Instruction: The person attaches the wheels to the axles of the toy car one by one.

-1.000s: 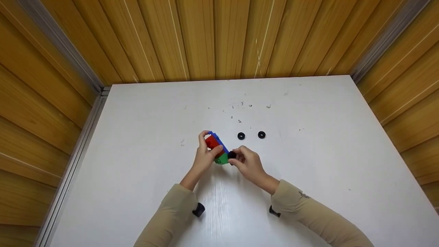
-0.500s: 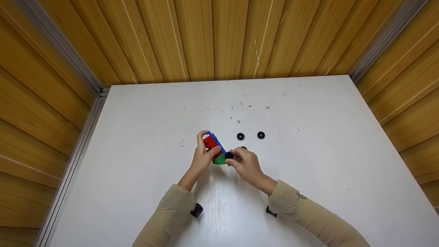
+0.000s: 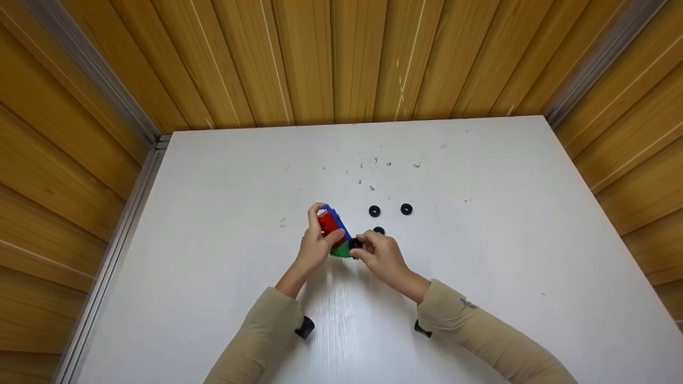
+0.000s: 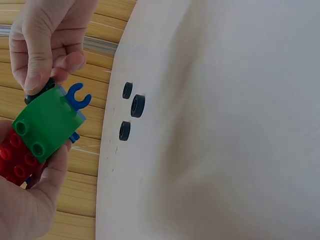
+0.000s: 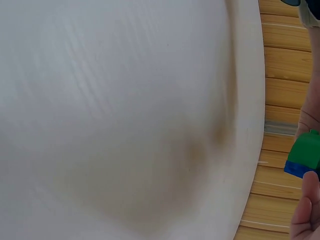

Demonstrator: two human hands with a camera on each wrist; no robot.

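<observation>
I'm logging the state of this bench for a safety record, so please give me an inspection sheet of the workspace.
Surface: white tabletop, with small dark marks toward the far side.
Job's things: red, green and blue block build, held in the hands; one pinched black wheel at its green end, seating cannot be told; three loose black wheels on the tabletop.
Clutter: nothing seen.
Hands: left hand grips the block build; right hand pinches the wheel.
Cables: nothing seen.
Surroundings: wood-look panelled walls behind and at both sides, with grey metal strips at the corners.
</observation>
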